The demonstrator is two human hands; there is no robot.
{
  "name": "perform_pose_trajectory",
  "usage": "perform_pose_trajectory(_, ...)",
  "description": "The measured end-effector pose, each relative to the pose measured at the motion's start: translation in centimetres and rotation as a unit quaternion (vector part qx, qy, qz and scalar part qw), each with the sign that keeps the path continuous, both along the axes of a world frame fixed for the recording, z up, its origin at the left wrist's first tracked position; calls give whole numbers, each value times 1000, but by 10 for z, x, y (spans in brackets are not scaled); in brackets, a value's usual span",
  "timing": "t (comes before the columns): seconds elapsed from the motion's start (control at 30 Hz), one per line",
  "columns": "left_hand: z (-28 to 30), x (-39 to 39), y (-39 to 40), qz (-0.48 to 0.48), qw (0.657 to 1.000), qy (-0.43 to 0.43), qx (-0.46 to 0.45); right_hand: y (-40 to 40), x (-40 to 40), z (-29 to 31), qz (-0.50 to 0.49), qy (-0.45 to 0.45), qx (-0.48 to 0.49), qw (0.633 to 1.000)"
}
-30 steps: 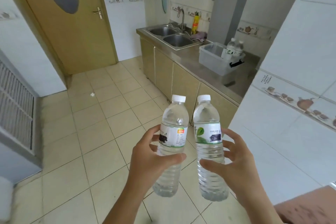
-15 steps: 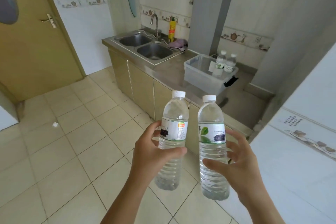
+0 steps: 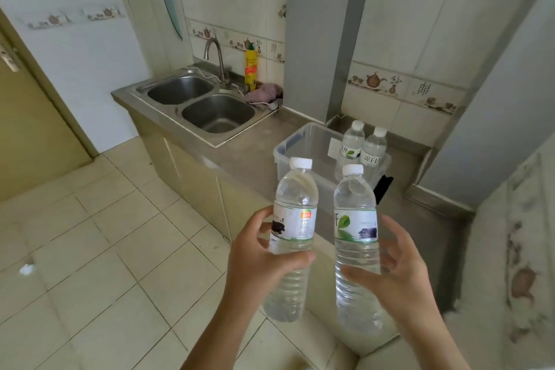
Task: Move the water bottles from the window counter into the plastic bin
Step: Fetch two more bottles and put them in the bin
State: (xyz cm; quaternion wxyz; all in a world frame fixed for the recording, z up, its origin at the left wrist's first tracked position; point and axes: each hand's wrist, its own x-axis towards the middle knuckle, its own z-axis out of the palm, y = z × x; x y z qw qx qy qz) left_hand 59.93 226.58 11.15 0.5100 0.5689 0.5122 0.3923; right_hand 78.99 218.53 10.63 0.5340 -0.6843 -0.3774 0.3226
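The fingers of the left hand wrap around the middle of a water bottle with a small orange mark on its label, and the thumb presses across the front just under the label. The fingers of the right hand curl around a second water bottle with a green leaf on its label, with the thumb low on the front and the other fingers spread along the right side. Both bottles stand upright, side by side with a small gap between them, and each has a white cap. They are up in the air, over the tiled floor and the edge of a steel counter. Farther off on that counter sits a clear plastic bin. Two more water bottles stand upright, touching each other, at the far right corner of the bin; I cannot tell for sure if they are inside it. To the left of the bin is a double sink with a tap, a yellow bottle and a pink cloth behind it.
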Motion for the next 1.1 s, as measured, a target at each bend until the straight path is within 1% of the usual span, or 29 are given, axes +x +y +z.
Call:
perform_pose_trajectory(0.17, 6, 53, 78, -18, 999, -26, -7, 68, 45, 11, -15, 14, 11, 1000)
perform_pose_trajectory(0.33, 14, 106, 148, -75, 996, -50, -3, 125, 81, 13, -54, 25, 25, 998)
perform_pose_trajectory(0.47, 10, 151, 209, -130, 989, -64, 11, 169, 106, 9, -87, 16, 40, 995)
perform_pose_trajectory(0.67, -22, 207, 287, -247, 965, -82, -14, 233, 136, -6, -149, -24, 24, 988)
perform_pose_trajectory(0.77, -47, 226, 310, -277, 957, -83, -34, 256, 143, -23, -192, -34, 14, 981)
perform_pose_trajectory(0.87, -75, 236, 322, -270, 958, -82, -44, 268, 142, -45, -237, -30, -9, 971)
perform_pose_trajectory(1.1, -115, 239, 322, -259, 965, -36, -21, 278, 134, -86, -308, -38, -79, 947)
